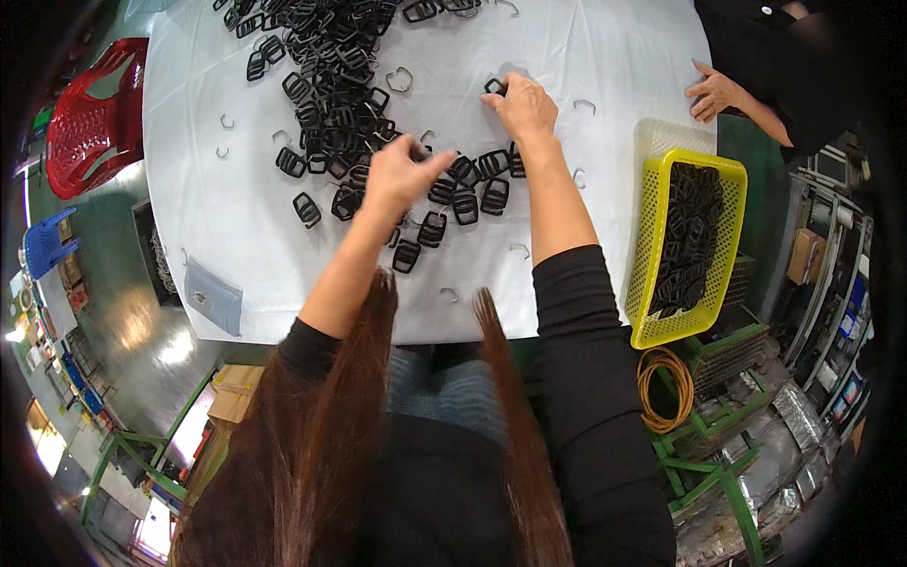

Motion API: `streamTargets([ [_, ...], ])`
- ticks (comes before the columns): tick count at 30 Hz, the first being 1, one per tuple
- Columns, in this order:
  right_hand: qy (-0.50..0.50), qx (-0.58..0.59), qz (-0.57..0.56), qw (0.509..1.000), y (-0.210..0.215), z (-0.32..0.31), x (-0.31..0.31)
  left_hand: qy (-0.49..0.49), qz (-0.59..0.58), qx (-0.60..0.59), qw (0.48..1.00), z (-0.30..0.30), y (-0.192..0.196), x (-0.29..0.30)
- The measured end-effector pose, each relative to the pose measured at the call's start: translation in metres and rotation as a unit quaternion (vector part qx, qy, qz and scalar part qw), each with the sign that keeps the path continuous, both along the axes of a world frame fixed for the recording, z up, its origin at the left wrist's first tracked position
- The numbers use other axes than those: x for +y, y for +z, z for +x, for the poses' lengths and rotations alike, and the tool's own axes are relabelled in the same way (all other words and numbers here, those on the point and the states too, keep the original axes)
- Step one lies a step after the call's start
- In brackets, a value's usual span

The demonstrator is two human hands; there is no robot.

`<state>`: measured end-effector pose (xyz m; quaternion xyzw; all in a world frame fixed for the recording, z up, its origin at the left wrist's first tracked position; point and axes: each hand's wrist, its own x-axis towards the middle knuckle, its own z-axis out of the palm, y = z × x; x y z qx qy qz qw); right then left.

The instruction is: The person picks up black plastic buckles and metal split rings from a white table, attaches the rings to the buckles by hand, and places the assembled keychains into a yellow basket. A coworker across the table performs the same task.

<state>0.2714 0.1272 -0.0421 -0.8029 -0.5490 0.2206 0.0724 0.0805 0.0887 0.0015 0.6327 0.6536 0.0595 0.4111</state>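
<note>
Black plastic buckles [331, 85] lie in a large heap on the white-covered table [567, 189], trailing into a looser group [465, 206] nearer me. My left hand [399, 175] is over the heap's near edge, slightly blurred, its thumb spread from its fingers. A dark piece shows beside those fingers; whether they touch it I cannot tell. Farther out and to the right, my right hand [527, 109] pinches a black buckle [494, 86] between thumb and fingers. Bent metal hooks [399, 79] are scattered over the cloth, some beside the buckles.
A yellow perforated basket [642, 274] full of black buckles stands at the table's right edge. Beyond it, another person's hand [715, 93] rests by the table edge. A small clear bag [213, 295] lies at the near left. Red [94, 118] and blue [49, 244] chairs stand left.
</note>
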Motion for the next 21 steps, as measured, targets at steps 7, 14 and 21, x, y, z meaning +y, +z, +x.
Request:
streamTargets([
  [7, -0.097, 0.205, -0.03, 0.974, 0.032, 0.035, -0.078, -0.067, 0.034, -0.072, 0.995, -0.003, -0.014, -0.025],
  [14, -0.081, 0.06, -0.05, 0.994, 0.024, 0.005, -0.089, 0.203, -0.295, -0.535, 0.765, -0.03, 0.003, 0.002],
  [21, 0.099, 0.159, -0.022, 0.982, 0.034, 0.001, -0.085, -0.043, 0.038, 0.02, 0.998, 0.013, -0.017, -0.01],
])
